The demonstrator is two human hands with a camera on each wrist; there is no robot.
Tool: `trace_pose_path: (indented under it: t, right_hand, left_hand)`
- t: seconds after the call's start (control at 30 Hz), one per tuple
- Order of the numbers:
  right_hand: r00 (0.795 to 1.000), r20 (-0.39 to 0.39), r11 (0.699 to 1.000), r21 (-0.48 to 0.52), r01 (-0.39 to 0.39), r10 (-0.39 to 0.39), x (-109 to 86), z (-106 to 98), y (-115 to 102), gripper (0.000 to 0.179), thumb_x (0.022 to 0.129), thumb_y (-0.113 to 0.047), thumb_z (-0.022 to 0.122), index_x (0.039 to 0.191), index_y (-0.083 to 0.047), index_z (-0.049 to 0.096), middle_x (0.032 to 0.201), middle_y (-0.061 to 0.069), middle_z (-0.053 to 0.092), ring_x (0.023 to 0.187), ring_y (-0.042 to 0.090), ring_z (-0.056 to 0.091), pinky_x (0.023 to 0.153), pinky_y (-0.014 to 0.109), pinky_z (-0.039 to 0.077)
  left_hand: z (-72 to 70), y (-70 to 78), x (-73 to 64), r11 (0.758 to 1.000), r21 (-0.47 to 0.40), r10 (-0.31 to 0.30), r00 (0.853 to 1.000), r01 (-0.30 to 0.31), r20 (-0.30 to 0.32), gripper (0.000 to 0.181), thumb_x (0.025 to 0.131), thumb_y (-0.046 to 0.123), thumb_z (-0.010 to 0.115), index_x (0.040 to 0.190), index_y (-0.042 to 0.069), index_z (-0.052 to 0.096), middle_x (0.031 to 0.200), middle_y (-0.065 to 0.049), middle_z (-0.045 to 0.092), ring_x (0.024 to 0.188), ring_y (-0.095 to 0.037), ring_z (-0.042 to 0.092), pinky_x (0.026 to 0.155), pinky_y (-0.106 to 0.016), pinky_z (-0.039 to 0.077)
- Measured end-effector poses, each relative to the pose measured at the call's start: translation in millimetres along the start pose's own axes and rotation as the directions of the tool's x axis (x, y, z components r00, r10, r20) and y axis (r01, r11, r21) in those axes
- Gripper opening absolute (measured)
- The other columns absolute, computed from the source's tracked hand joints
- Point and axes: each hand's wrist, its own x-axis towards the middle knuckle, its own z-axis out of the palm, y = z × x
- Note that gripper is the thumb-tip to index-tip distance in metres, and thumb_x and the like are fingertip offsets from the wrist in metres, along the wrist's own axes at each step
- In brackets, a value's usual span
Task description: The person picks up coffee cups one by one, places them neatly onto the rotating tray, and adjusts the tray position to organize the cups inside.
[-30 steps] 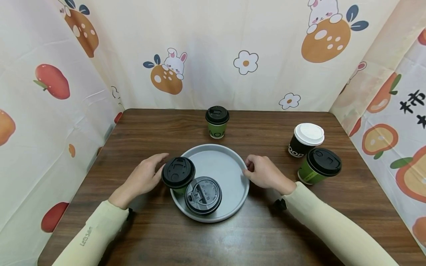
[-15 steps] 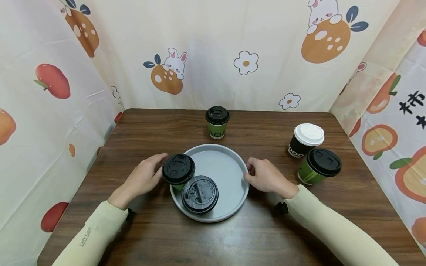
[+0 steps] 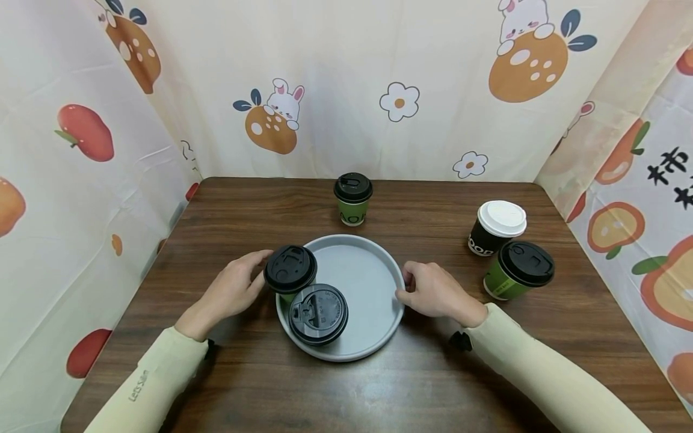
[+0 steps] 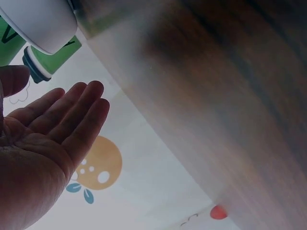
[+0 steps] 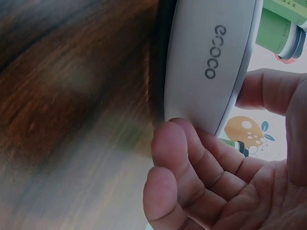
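Left hand (image 3: 228,287) has its fingers straight, right beside a green cup (image 3: 290,269) with a round black lid; can't tell if they touch. Then there's a ridged grey lid (image 3: 318,314), both on a smooth, round grey tray (image 3: 370,282) on the wood-grain worktop (image 3: 243,210). Right hand (image 3: 435,291) pinches the tray's rim. Further right, a white-lidded black cup (image 3: 494,231) and a squat green one (image 3: 506,279).

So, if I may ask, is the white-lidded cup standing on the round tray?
No, the white-lidded cup stands on the table, right of the tray.
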Motion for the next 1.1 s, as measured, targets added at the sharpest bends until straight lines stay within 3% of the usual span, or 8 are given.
trace_pose_path:
  t: [0.37, 0.7, 1.1]
  right_hand:
    - [0.999, 0.035, 0.999, -0.05, -0.009, 0.01, -3.5, -0.6, -2.0, 0.023, 0.082, -0.032, 0.076, 0.077, -0.019, 0.058, 0.065, -0.007, 0.055, 0.059, 0.012, 0.05, 0.055, 0.032, 0.041]
    - [0.996, 0.081, 0.999, -0.041, -0.032, 0.035, -7.0, -2.6, -6.2, 0.024, 0.081, -0.035, 0.079, 0.076, -0.02, 0.06, 0.064, -0.008, 0.056, 0.058, 0.011, 0.051, 0.053, 0.031, 0.041]
    - [0.995, 0.09, 0.999, -0.039, -0.037, 0.041, -9.1, -1.9, -6.8, 0.029, 0.08, -0.04, 0.081, 0.073, -0.021, 0.06, 0.063, -0.008, 0.056, 0.058, 0.012, 0.051, 0.052, 0.032, 0.04]
  left_hand:
    - [-0.3, -0.1, 0.0, 1.0, -0.011, 0.004, 1.0, -0.004, -0.001, 0.042, 0.105, 0.02, 0.056, 0.144, 0.004, 0.054, 0.137, -0.016, 0.059, 0.125, -0.033, 0.058, 0.099, -0.054, 0.048]
    - [0.6, -0.3, 0.4, 1.0, -0.004, 0.012, 1.0, -0.012, -0.013, 0.037, 0.104, 0.014, 0.054, 0.14, 0.007, 0.057, 0.113, -0.006, 0.068, 0.094, -0.019, 0.064, 0.079, -0.043, 0.053]
    - [0.5, 0.5, -1.5, 0.999, -0.029, 0.015, 1.0, -0.015, 0.001, 0.035, 0.1, 0.01, 0.056, 0.135, 0.008, 0.061, 0.103, -0.002, 0.068, 0.086, -0.014, 0.063, 0.076, -0.039, 0.053]
